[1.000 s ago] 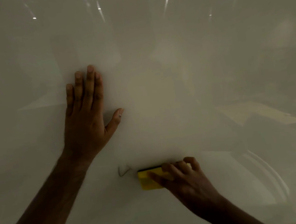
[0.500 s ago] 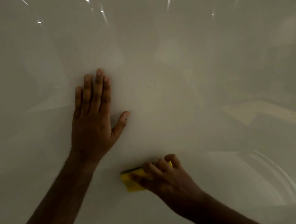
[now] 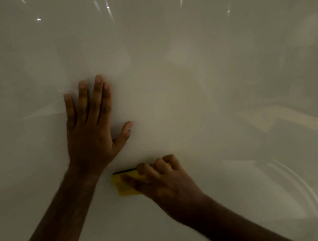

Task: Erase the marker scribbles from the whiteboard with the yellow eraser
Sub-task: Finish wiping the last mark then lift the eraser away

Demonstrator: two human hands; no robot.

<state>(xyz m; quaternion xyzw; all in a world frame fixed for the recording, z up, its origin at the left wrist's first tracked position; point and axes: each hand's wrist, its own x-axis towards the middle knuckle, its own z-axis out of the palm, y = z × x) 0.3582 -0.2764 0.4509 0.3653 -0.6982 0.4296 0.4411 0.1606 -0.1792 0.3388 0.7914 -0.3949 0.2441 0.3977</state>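
One yellow eraser (image 3: 125, 186) is held in the curled grip of the right hand (image 3: 162, 182), pressed to the whiteboard (image 3: 191, 96). The left hand (image 3: 91, 137) is laid flat, fingers straight, just above. Ceiling lights are reflected in the glossy board.

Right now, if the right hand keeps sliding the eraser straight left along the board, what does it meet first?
Likely the left wrist: the left hand lies flat on the whiteboard, just left of the yellow eraser gripped by the right hand. No marks show between.
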